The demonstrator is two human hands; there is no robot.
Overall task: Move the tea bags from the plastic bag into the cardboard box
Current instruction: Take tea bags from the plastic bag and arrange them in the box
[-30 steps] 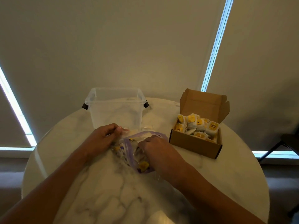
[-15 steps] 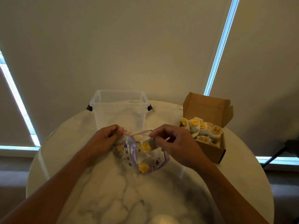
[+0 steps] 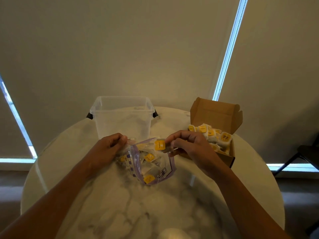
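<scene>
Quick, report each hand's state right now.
Left hand: closed, pinching the rim of the plastic bag.
Right hand: closed, pinching a tea bag above the bag's mouth.

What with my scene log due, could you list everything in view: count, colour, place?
table: one, white marble, beneath all
tub: one, clear, table's far side
cardboard box: one, brown, open, table's right
boxed tea bags: many, yellow-tagged, in box
plastic bag: one, clear, purple-edged, centre
bagged tea bags: several, yellow-tagged, in bag
held tea bag: one, yellow-tagged, above bag
chair: one, dark, right edge
left hand: one, grips bag edge
right hand: one, pinches held tea bag
</scene>
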